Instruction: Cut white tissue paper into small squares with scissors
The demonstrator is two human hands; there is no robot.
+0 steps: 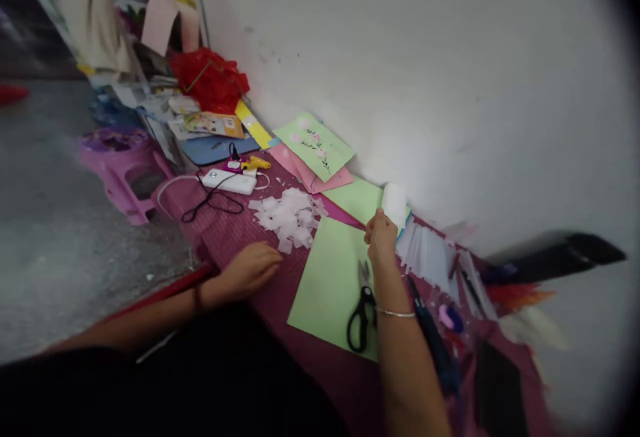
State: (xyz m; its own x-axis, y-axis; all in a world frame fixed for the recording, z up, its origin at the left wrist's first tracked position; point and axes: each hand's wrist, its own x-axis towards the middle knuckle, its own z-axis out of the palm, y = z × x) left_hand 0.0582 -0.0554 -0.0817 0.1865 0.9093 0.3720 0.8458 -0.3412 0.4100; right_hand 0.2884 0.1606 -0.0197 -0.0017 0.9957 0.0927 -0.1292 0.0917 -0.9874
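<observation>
Maroon cutting mat point(280, 303) against a white wall point(400, 77). Right hand point(381, 237) pinches a white paper piece point(395, 205), fingers closed on its lower edge, held upright just above the green sheet point(327, 283). Left hand point(250, 269) rests flat, loosely open, holding nothing, at 7 o'clock of the white scrap pile point(287, 217). Scissors point(363, 313) lie at 6 o'clock of the right hand. Risk: forearm sweeping back could knock the scissors.

A maroon mat point(240, 237) covers the work surface. A green sheet point(330, 277) lies at its centre, with black scissors point(363, 310) at five o'clock, white paper scraps point(289, 217) at eleven o'clock and a white power bank point(229, 181) beyond.
</observation>
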